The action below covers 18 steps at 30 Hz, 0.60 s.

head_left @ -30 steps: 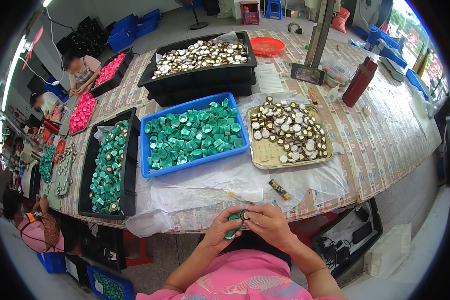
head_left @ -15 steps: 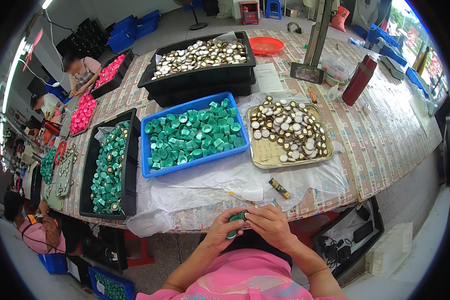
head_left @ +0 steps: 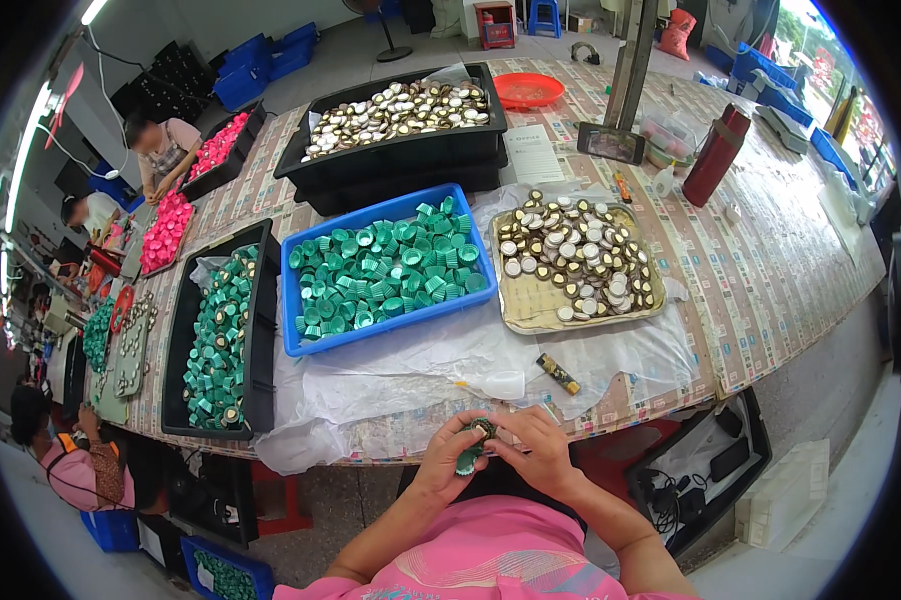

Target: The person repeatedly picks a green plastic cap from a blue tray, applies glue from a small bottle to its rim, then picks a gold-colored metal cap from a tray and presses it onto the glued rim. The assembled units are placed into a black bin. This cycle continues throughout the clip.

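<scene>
Close in front of me, just off the table edge, my left hand (head_left: 444,464) is closed round a small stack of green foil cups (head_left: 467,462). A dark-rimmed round disc (head_left: 483,428) shows at the top of the stack. My right hand (head_left: 542,452) meets it from the other side, fingers and thumb curled at the disc; what lies between their tips is hidden. Beyond, a blue tray (head_left: 288,285) holds many loose green foil cups. To its right, a metal tray (head_left: 518,312) bears a heap of white and gold-brown discs.
A black crate (head_left: 174,345) of filled green cups stands left; stacked black crates (head_left: 390,180) of discs stand behind. A dark patterned tube (head_left: 557,374) lies on white sheeting. A red flask (head_left: 715,155) and a phone on a stand (head_left: 611,144) are at back right. Co-workers sit left.
My right fingers have shifted slightly left and over the disc at the top of the cups. The cups in my left hand have tilted a little. The trays stay put.
</scene>
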Motion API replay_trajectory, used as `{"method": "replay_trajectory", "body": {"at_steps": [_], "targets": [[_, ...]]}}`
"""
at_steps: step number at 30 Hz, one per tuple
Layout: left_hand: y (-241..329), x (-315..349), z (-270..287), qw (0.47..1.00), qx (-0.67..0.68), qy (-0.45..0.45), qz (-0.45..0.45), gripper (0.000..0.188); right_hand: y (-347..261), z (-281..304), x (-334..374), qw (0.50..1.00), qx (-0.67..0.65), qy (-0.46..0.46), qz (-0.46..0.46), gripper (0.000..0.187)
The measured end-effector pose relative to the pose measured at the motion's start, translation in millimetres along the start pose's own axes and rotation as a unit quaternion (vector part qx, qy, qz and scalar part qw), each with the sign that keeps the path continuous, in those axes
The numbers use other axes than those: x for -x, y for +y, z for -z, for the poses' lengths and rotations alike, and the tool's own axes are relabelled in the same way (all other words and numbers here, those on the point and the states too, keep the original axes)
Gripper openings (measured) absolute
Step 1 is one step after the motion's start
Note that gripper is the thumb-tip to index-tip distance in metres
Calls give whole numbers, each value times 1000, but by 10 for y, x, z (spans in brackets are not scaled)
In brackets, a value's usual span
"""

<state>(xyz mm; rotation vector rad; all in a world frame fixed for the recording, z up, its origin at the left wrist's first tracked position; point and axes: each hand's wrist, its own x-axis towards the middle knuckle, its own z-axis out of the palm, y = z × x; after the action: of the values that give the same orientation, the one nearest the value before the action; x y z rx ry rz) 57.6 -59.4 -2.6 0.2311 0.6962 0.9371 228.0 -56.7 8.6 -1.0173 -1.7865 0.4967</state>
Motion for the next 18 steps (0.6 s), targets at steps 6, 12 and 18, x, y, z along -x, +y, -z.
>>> {"method": "replay_trajectory", "body": {"at_steps": [6, 12, 18], "targets": [[-23, 18, -31, 999, -42, 1, -11, 28, 25, 19, 7, 1000, 4, -4, 14, 42], [-51, -5, 82, 994, -99, -9, -43, 27, 31, 31, 40, 1000, -13, -17, 6, 43], [-86, -9, 133, 994, -99, 1, -50, 27, 48, 0, 59, 1000, -23, -20, -4, 41]]}}
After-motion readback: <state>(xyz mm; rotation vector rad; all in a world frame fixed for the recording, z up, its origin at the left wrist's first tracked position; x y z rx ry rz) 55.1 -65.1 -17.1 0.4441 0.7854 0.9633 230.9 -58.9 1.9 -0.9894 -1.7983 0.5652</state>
